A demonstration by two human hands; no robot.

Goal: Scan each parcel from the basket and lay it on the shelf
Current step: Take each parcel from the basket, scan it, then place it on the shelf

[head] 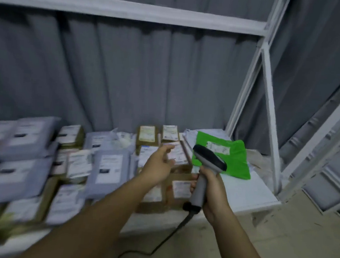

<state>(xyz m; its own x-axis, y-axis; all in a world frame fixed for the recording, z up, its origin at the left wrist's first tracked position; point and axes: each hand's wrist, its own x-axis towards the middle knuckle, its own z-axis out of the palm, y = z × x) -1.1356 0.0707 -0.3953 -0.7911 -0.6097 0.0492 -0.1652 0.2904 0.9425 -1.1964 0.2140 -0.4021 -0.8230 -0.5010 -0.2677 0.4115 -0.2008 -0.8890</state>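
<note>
My right hand point(213, 188) grips the grey handle of the scanner point(208, 164), its black-topped head tilted toward the shelf point(260, 198) and its cable trailing down to the floor. My left hand point(161, 163) hangs empty, fingers loosely spread, just above the brown box parcels point(180, 155). Beyond the scanner lies a green parcel point(225, 155); grey mailers point(108, 170) cover the shelf to the left, blurred.
</note>
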